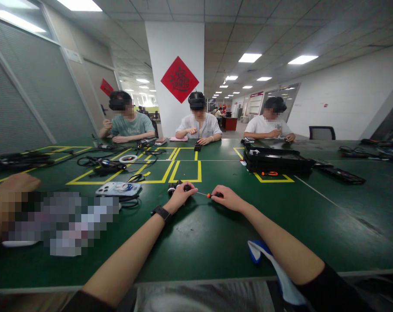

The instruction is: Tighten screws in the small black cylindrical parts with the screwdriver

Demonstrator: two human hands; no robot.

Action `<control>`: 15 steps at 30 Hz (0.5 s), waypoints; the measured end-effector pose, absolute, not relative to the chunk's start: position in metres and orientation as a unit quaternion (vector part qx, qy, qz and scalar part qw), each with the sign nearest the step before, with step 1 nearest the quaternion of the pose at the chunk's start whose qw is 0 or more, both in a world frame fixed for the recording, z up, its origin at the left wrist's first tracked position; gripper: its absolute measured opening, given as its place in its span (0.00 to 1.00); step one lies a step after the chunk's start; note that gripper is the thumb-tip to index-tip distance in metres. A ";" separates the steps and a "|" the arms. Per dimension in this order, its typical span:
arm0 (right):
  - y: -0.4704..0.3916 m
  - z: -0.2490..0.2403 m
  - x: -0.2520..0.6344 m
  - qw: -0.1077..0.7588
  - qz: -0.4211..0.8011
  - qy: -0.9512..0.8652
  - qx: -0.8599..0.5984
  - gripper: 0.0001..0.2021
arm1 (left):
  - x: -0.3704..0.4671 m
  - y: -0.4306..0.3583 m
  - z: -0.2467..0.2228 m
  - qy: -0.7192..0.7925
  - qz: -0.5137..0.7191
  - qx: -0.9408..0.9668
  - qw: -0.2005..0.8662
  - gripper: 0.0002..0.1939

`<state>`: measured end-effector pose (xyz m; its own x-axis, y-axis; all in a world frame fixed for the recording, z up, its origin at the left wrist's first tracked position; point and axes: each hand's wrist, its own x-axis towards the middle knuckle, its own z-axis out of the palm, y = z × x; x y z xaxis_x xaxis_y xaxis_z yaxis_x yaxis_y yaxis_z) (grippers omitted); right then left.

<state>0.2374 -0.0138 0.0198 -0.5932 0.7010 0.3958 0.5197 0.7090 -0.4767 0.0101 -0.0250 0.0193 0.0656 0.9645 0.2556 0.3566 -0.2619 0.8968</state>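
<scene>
My right hand [227, 198] is closed around the orange and black handle of a screwdriver [209, 196], whose thin metal shaft points left. At the shaft's other end my left hand [180, 196] is closed on a small dark part [186, 188], mostly hidden by the fingers. A black band [162, 212] circles the left wrist. Just behind the left hand, dark cylindrical objects [172, 189] with pale rings stand on the green table [190, 255]. Both hands are above the table, a short distance apart.
Left of my hands lies a phone [118, 188] with cables. Black trays [277, 159] and an orange-handled tool [269, 173] are at the right. A blue and white strap [271, 255] lies near my right forearm. Another person's hand [17, 184] is at far left; three people sit opposite.
</scene>
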 end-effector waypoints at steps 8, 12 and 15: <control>-0.015 0.016 0.233 0.301 0.160 -0.869 -0.360 0.11 | 0.009 -0.023 0.020 0.505 0.462 0.656 0.318 0.14; -0.014 0.021 0.236 0.280 0.156 -0.884 -0.340 0.08 | 0.009 -0.023 0.019 0.502 0.463 0.662 0.308 0.14; -0.012 0.021 0.238 0.279 0.148 -0.887 -0.338 0.09 | 0.009 -0.023 0.019 0.506 0.465 0.659 0.307 0.14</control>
<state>0.2378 -0.0119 0.0209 -0.6162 0.6811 0.3954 0.5161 0.7285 -0.4506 0.0092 -0.0231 0.0191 0.0566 0.9515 0.3023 0.3815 -0.3004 0.8742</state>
